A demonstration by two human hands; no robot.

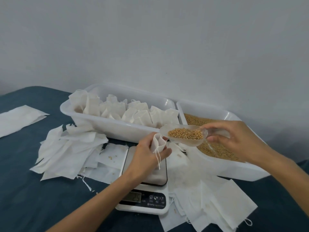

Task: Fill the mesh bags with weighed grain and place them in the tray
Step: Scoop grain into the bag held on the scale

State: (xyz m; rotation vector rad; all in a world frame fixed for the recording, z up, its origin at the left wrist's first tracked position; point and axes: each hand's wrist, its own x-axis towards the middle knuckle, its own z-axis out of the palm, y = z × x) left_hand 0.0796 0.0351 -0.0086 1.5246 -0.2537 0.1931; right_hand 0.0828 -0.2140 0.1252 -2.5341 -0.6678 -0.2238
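Observation:
My left hand [147,152] grips a small white mesh bag [158,142] with its mouth held open, its drawstring dangling over the kitchen scale [145,190]. My right hand [234,139] holds the handle of a clear plastic scoop [182,136] loaded with golden grain, its front lip just right of the bag's mouth. A white tray [113,126] at the back holds several filled bags. To its right a second white tray [230,168] holds loose grain [215,149].
Piles of empty white bags [70,151] lie left of the scale, and more empty bags [217,203] lie to its right on the dark blue tabletop [33,190]. A flat white sheet [18,119] sits far left. A grey wall rises behind the trays.

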